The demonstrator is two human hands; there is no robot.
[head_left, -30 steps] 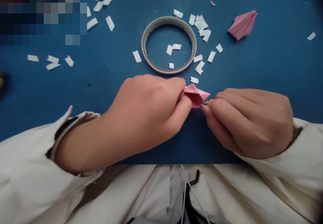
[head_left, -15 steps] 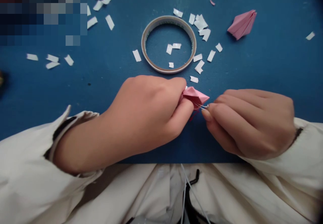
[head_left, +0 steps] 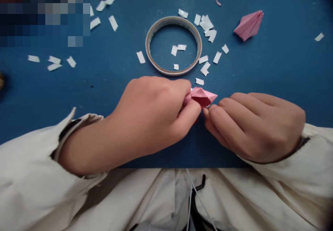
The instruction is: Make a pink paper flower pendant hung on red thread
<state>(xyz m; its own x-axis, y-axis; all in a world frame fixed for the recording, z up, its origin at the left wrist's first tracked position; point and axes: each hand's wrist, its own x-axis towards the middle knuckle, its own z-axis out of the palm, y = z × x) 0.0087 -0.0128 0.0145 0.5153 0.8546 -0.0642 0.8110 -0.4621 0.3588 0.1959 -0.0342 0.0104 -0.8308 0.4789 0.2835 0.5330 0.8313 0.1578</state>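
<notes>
My left hand (head_left: 158,114) is closed, pinching a small folded pink paper piece (head_left: 204,95) between thumb and forefinger. The paper's pointed tip faces right, and a darker fold opens along its lower side. My right hand (head_left: 256,125) is closed in a pinch just under that tip. A bit of thin silvery wire (head_left: 207,106) shows at its fingertips, close against the paper's lower edge; most of it is hidden by the fingers. A trace of red shows below the left fingers, mostly covered.
A roll of tape (head_left: 148,47) lies flat beyond my hands, with small white strips (head_left: 205,68) in and around it. Another folded pink paper piece (head_left: 248,26) lies at the back right. More white strips (head_left: 54,60) are scattered on the left of the blue table (head_left: 109,81).
My right hand has moved slightly left and up, bringing the wire against the paper; less wire shows now. The left hand and paper have shifted only a little.
</notes>
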